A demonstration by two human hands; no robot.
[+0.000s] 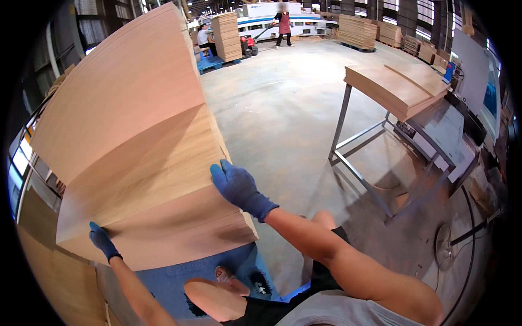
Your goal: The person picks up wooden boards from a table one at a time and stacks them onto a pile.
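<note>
In front of me a low stack of thin wooden boards (168, 231) backs onto a much taller stack of the same pale boards (128, 92). On the low stack lies a top board (141, 168) with light wood grain. My left hand (103, 242), in a blue glove, is closed on its near edge toward the left, thumb on top and the other fingers mostly hidden. My right hand (240, 188), also gloved in blue, grips the board's right edge near the close corner. Both arms reach forward, the right one bent at the elbow.
A blue pallet (198, 271) lies under the stack, by my feet. To the right, a metal-framed stand (348, 155) carries boards (399, 89). A round-based pole stand (445, 247) and a cable are at far right. Beyond, a person (284, 24) stands near a red pallet truck (248, 46).
</note>
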